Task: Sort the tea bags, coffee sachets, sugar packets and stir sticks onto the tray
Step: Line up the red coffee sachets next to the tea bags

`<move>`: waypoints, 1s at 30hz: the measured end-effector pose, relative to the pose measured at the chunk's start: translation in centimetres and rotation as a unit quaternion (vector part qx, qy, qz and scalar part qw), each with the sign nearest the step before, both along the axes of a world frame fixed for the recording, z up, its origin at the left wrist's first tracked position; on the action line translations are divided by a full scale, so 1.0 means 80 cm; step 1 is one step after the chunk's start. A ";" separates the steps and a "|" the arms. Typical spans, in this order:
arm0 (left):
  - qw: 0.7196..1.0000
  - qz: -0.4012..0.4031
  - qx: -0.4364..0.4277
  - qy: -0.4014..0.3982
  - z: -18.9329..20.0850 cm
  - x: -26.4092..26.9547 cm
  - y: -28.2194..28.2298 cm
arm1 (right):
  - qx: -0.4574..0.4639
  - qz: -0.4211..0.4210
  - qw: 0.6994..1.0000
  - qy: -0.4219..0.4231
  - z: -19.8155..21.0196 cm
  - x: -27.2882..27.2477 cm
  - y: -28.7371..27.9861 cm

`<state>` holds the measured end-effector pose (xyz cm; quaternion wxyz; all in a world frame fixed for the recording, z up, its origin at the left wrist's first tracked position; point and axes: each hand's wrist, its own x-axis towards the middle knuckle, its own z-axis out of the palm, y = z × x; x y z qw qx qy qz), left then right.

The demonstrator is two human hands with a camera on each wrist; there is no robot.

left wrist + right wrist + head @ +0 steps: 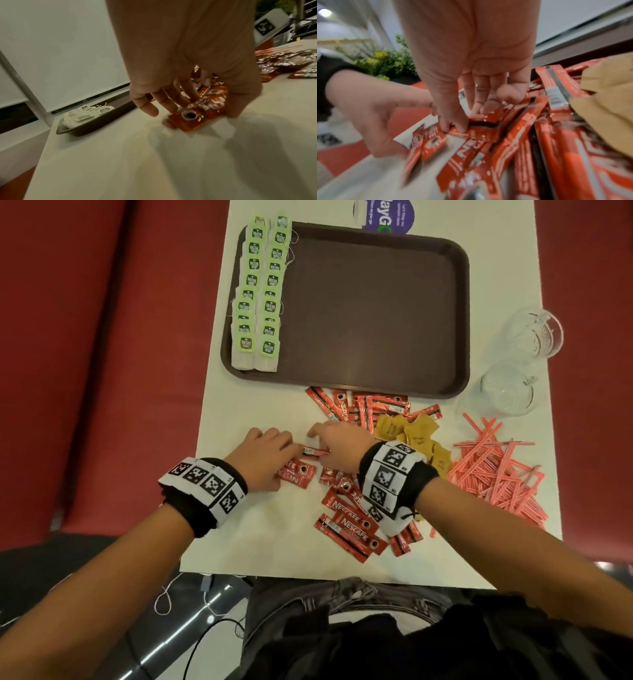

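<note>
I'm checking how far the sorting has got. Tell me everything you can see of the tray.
The tray is dark brown, rectangular, with rounded corners and a low raised rim; it looks like textured plastic. It lies flat on the white table, at the far side from the person. Two neat overlapping rows of green-labelled tea bags fill its left edge; the rest of its floor is bare. Red coffee sachets lie along its near rim. Neither hand touches it.

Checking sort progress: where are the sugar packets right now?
In the head view the sugar packets lie in a loose heap on the table, off the tray, between the coffee sachets and the stir sticks.
</note>
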<state>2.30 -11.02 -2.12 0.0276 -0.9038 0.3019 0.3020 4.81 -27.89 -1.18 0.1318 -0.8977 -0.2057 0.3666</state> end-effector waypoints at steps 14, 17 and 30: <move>0.939 0.311 -0.146 -0.030 -0.019 -0.027 -0.045 | 0.078 0.006 0.997 0.013 0.019 -0.002 -0.056; 0.861 0.462 -0.212 0.012 -0.009 -0.017 -0.048 | 0.027 0.180 0.982 -0.050 0.011 -0.011 -0.057; 0.748 0.587 -0.298 0.080 0.002 0.024 -0.051 | -0.057 0.327 0.929 -0.162 -0.005 -0.007 -0.027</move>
